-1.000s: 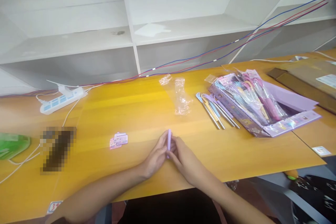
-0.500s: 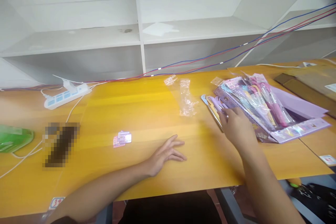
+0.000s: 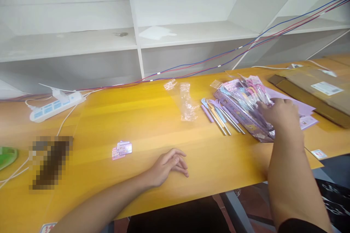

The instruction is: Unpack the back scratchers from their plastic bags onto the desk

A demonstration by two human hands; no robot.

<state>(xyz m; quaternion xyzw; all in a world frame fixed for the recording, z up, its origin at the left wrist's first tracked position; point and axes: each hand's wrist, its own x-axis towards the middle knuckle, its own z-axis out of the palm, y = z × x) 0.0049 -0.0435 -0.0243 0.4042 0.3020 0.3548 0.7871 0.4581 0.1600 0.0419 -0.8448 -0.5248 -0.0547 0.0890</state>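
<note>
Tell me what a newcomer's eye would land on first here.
Probably the purple box at the right, heaped with plastic-wrapped packages, the right hand over them; whether it grips one is unclear. Next, the pastel-and-metal sticks lying side by side just left of the box. Then the left hand, loosely open near the front edge of the table.

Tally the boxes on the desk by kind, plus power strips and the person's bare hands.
Open purple box: 1
Flat cardboard box: 1
White power strip: 1
Left hand and right hand: 2
Total: 5
</note>
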